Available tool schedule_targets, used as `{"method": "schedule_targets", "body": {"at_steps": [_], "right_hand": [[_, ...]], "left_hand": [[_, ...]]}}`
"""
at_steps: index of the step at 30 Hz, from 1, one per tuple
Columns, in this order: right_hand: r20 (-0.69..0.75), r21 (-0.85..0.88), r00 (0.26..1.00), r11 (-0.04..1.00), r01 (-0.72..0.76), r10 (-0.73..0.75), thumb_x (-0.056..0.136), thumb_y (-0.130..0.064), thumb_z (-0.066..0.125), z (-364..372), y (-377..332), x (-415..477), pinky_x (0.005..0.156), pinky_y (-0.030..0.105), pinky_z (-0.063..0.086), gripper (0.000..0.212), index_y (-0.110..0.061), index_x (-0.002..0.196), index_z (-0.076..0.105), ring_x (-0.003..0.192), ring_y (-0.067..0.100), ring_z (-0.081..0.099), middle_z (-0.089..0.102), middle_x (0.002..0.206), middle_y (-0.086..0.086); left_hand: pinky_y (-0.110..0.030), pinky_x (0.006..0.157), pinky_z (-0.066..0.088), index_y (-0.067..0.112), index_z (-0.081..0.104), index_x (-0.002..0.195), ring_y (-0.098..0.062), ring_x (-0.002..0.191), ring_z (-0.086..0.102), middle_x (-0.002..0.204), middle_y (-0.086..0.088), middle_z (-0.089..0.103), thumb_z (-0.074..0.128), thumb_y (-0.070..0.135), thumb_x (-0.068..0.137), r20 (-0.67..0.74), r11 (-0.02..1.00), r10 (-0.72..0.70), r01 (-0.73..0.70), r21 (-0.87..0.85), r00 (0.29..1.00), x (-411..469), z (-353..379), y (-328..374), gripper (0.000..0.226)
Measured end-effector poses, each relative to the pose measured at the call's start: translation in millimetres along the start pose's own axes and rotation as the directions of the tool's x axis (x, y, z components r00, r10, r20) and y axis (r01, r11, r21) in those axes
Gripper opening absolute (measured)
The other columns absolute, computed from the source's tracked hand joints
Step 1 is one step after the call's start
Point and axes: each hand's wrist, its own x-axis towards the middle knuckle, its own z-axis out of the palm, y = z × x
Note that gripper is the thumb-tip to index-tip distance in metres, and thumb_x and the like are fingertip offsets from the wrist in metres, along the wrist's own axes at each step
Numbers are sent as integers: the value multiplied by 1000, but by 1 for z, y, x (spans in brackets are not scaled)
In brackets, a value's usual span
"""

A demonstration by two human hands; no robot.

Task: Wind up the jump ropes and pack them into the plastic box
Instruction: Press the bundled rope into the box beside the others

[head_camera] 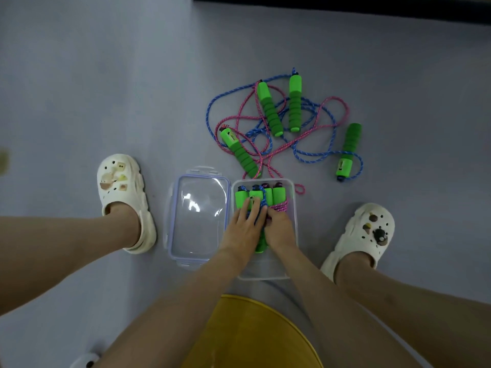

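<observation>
Wound ropes point(261, 205) half-hidden under hands, box point(292, 208) edge cut by arms

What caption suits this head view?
Both hands press wound ropes into the plastic box; two tangled ropes wait on the floor.

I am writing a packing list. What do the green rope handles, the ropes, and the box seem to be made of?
Loose handles: likely soft matte foam, judging by the ribbed grips, with smoother plastic ends. Ropes: apparently braided cord, with a speckled weave. Box: clear, glossy hard plastic; the floor shows through. Its lid looks the same, with glare.
</observation>
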Motion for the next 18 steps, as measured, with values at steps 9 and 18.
{"method": "schedule_targets", "body": {"at_steps": [9,18], "right_hand": [[56,-61,997,996,57,-54,92,1,43,-3,10,1,101,30,37,44,-11,132,55,115,30,51,54,127,17],[-7,-95,1000,995,8,-8,84,-1,56,6,14,-10,93,40,45,40,-6,124,49,113,27,47,51,122,13]], "left_hand": [[-50,117,4,-3,-11,147,-37,145,-8,156,-25,-10,27,16,102,69,993,-16,8,116,997,11,3,2,62],[-49,118,2,-2,-10,148,-38,145,-10,157,-23,-11,30,19,103,99,990,12,-26,138,995,15,1,1,64]]}}
